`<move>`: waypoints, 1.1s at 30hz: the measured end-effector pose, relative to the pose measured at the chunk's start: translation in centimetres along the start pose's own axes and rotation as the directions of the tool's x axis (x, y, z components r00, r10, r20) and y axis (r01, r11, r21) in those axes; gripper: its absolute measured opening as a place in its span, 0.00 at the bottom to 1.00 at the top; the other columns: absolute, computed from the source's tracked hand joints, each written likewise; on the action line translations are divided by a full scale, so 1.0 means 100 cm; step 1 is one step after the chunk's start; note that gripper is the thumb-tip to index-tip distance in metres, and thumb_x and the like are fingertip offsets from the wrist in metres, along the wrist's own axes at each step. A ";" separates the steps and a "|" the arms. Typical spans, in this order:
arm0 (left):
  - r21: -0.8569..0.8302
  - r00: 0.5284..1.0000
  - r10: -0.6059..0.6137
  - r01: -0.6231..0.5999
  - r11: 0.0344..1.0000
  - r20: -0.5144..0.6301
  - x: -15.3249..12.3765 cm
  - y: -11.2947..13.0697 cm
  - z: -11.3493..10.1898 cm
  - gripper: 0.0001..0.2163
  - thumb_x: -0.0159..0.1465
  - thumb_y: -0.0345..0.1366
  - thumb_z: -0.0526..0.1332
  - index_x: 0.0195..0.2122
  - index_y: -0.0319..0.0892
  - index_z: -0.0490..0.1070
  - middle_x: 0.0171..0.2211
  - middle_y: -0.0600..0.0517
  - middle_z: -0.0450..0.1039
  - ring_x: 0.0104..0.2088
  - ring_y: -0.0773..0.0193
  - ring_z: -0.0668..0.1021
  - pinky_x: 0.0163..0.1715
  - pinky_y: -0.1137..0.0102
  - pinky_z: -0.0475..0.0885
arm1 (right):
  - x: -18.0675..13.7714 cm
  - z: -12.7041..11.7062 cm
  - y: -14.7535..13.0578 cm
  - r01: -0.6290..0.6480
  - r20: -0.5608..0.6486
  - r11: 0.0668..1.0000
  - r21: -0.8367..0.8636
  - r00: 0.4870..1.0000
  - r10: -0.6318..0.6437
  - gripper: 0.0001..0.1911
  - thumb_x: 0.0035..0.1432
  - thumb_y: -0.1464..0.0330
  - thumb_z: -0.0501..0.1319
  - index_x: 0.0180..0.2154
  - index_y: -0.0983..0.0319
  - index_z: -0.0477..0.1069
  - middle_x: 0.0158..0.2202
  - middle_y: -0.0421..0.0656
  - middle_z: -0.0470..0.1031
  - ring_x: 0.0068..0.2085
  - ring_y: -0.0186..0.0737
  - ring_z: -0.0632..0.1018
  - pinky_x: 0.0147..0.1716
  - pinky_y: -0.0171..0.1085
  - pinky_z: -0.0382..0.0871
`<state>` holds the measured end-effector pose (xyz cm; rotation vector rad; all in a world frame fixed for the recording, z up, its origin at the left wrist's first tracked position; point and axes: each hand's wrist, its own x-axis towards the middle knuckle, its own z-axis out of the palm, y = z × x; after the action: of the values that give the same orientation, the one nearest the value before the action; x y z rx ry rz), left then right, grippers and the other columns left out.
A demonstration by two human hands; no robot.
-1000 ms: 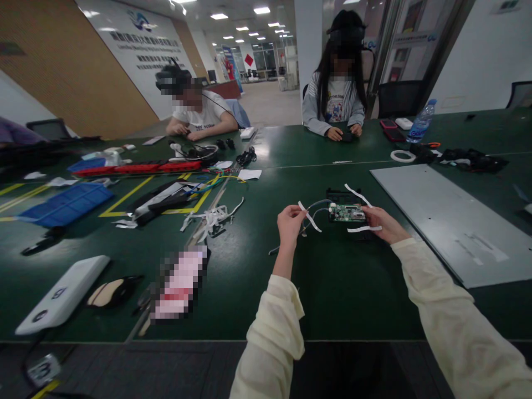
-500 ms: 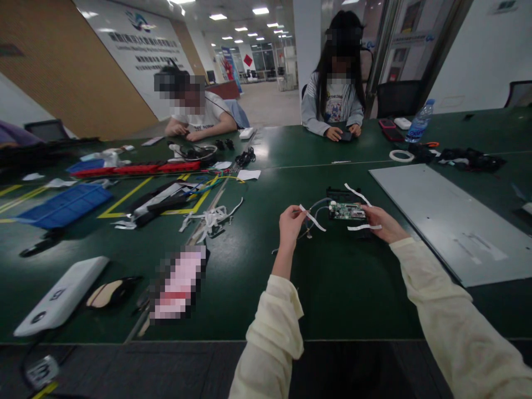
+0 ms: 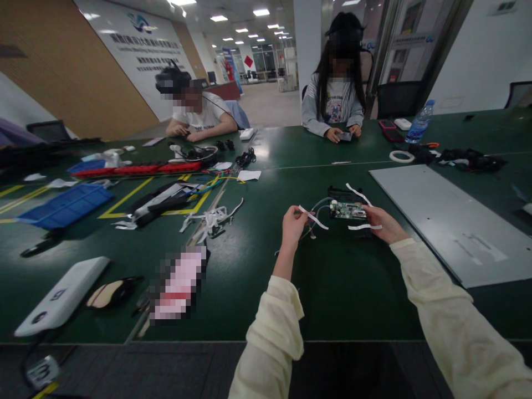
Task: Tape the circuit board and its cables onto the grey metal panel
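Right hand (image 3: 383, 224) holding circuit board (image 3: 347, 210), blue tray (image 3: 68, 205) apart

the white strips (image 3: 318, 220) look matt, the tabletop (image 3: 353, 288) glossy, the sleeves (image 3: 274, 327) cloth.

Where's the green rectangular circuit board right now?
Head view, right of centre: the green rectangular circuit board is at the bare right hand, between it and the bare left hand, with the flat light-grey panel farther right.

tan wall (image 3: 78, 72) L | wht sign panel (image 3: 152, 52) | ceiling lts (image 3: 261, 12) on | gry flr (image 3: 266, 102) | blk chair (image 3: 399, 98) R | grn tbl (image 3: 357, 293)
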<state>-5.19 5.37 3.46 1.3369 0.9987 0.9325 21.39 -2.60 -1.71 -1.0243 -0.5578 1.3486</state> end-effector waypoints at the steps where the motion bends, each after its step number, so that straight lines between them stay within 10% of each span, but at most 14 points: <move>1: -0.004 1.000 -0.003 0.003 1.000 0.004 -0.001 0.001 0.000 0.06 0.61 0.35 0.60 0.37 0.42 0.64 0.35 0.49 0.79 0.32 0.64 0.80 0.35 0.68 0.74 | 0.000 0.000 0.000 -0.004 0.006 1.000 0.003 1.000 0.004 0.12 0.52 0.64 0.66 0.40 0.59 0.76 0.39 0.41 0.80 0.40 0.40 0.80 0.35 0.35 0.75; 16: 0.000 0.992 -0.115 0.115 0.993 0.057 0.001 0.000 0.001 0.28 0.50 0.31 0.71 0.51 0.44 0.62 0.35 0.50 0.78 0.33 0.64 0.80 0.32 0.72 0.72 | -0.002 0.002 -0.001 0.015 -0.010 1.000 -0.007 1.000 -0.015 0.13 0.52 0.63 0.65 0.41 0.60 0.75 0.39 0.41 0.80 0.43 0.42 0.79 0.42 0.37 0.73; 33: 0.201 0.999 -0.013 0.005 0.979 0.036 0.013 -0.006 -0.021 0.08 0.51 0.34 0.67 0.33 0.40 0.76 0.29 0.51 0.78 0.31 0.63 0.79 0.33 0.69 0.72 | -0.004 0.014 -0.002 0.018 0.011 0.998 -0.055 1.000 -0.017 0.13 0.53 0.66 0.64 0.42 0.62 0.75 0.40 0.43 0.80 0.41 0.40 0.80 0.40 0.37 0.73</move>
<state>-6.76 7.24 2.88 1.5114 1.0921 0.8128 20.24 -2.61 -0.74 -1.0551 -0.6141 1.3300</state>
